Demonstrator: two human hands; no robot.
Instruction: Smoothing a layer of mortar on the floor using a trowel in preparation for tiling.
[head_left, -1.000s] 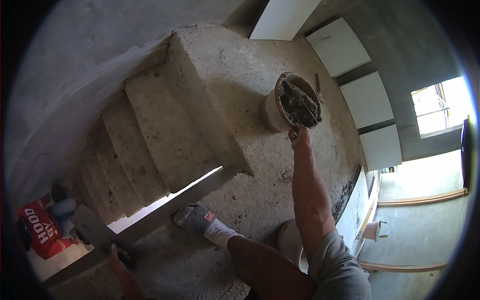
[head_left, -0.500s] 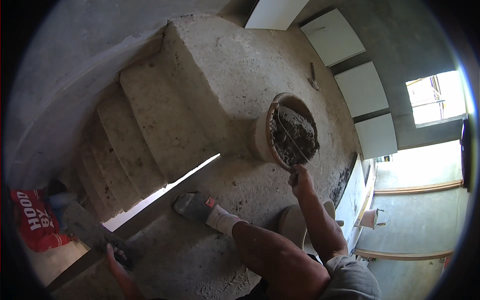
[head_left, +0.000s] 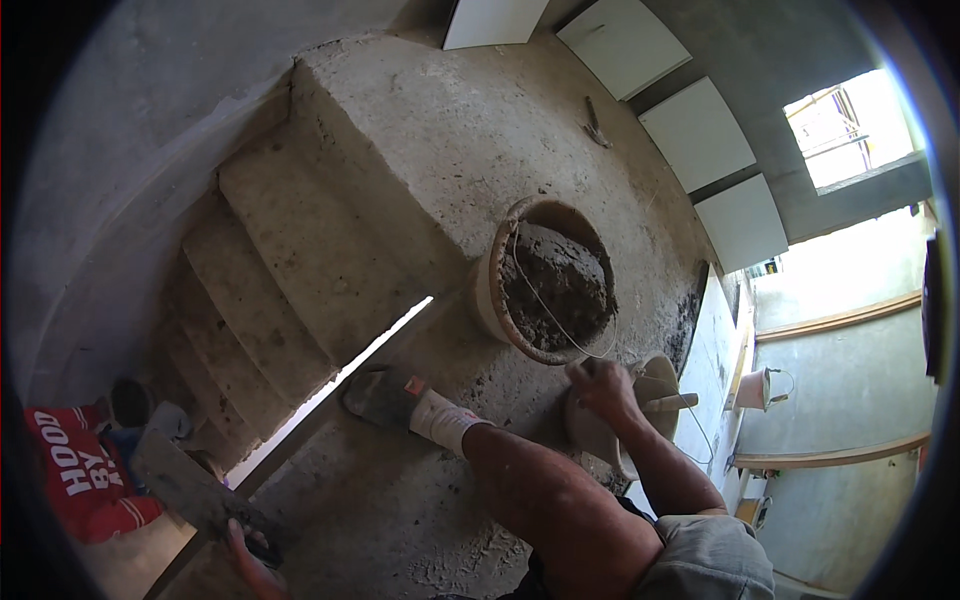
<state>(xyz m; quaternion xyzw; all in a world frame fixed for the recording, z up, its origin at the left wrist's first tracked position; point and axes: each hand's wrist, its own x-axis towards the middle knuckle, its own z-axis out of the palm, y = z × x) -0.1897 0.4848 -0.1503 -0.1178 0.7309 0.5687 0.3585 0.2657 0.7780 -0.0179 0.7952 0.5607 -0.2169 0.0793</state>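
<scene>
At lower left my left hand (head_left: 248,552) is closed round the handle of a flat metal plastering trowel (head_left: 185,480), its blade pointing up and left. My right hand (head_left: 602,390) is beside the near rim of a round bucket (head_left: 487,290). Its fingers are curled; what they hold, if anything, is hidden. Dark wet mortar (head_left: 560,285) fills much of that bucket, and a thin wire handle (head_left: 540,295) lies across it. Partly behind my right hand and forearm stands a second bucket (head_left: 590,435), with a light rod-shaped handle (head_left: 672,403) sticking out.
Concrete steps (head_left: 270,270) go down at left beside a bright narrow gap (head_left: 350,370). A person in a red top (head_left: 85,470) is at lower left. White panels (head_left: 700,135) lean along the wall. A small tool (head_left: 597,125) lies on the floor; a pale bucket (head_left: 752,390) stands at right.
My right hand has left the mortar bucket's rim and moved toward the second bucket. The mortar bucket sits closer to me. My left hand still holds the trowel; the view has shifted.
</scene>
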